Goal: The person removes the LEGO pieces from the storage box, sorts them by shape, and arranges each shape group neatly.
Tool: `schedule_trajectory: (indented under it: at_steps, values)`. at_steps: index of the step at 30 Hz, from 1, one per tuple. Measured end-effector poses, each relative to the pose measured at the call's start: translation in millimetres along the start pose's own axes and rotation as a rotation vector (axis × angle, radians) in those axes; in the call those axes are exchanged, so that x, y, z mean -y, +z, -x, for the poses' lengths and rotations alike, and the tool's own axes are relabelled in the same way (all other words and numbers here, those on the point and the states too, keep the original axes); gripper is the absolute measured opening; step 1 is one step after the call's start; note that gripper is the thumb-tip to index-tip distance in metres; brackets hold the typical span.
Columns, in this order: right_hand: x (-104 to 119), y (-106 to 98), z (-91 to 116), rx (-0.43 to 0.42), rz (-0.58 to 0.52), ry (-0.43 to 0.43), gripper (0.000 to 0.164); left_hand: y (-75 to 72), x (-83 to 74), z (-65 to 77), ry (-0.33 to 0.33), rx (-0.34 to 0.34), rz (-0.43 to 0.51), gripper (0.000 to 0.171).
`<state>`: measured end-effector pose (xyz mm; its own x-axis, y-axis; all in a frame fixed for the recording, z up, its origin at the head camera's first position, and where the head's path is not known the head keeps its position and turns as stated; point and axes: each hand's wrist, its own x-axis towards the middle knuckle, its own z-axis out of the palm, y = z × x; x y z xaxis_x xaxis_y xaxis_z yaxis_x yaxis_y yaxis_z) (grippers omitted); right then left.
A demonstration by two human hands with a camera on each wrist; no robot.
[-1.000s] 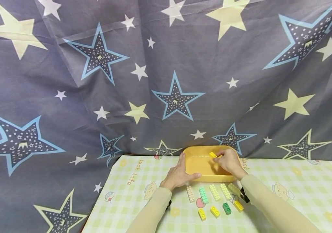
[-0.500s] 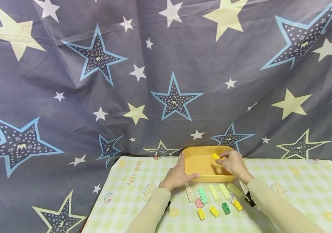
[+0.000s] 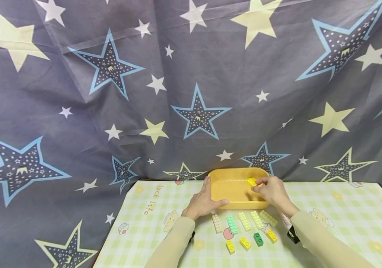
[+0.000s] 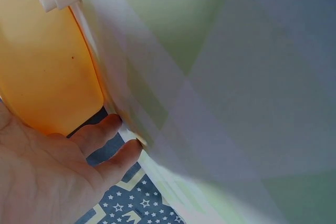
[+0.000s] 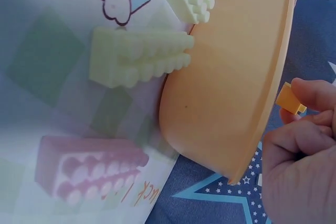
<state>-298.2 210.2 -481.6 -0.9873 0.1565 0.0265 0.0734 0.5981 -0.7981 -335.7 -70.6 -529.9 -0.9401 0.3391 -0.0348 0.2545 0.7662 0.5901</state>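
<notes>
A yellow-orange plastic tray [image 3: 241, 205] stands at the back of the table. My left hand [image 3: 200, 201] rests on its front left corner, thumb along the front rim and fingers straight along the left side. In the left wrist view, the fingertips [image 4: 128, 153] show beside the tray wall. My right hand [image 3: 274, 191] pinches a small yellow toy brick [image 3: 251, 181] between thumb and fingers over the right part of the tray. The right wrist view shows that brick [image 5: 290, 98] just beyond the rim. Part of the tray's right end is hidden by this hand.
Before the tray lie long bricks: pink [image 3: 216, 223], mint [image 3: 232, 224] and several pale yellow [image 3: 257, 220]. Another pink brick [image 5: 86, 166] lies near the right wrist. Closer are short yellow [image 3: 245, 243] and green [image 3: 258, 239] bricks. A star-patterned cloth [image 3: 197, 149] hangs behind.
My right hand has shifted right and slightly down with the yellow brick, uncovering the pale yellow brick and part of the pink one. The left hand stays at the tray corner.
</notes>
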Motion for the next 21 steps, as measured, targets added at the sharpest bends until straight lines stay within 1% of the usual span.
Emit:
schedule_trajectory:
  at_steps: [6,13,21]
  values:
    - [-3.1,-3.3,5.6,-0.005,-0.003,-0.01,0.026,0.4,0.4,0.5,-0.004,0.004,0.007,0.127]
    - [-6.3,-8.8,14.1,-0.004,-0.003,-0.038,0.03,0.6,-0.2,0.9,0.002,0.004,0.003,0.127]
    - [-7.4,-15.3,27.8,-0.011,0.037,-0.018,0.026,0.9,1.4,-0.9,-0.006,-0.002,0.013,0.127]
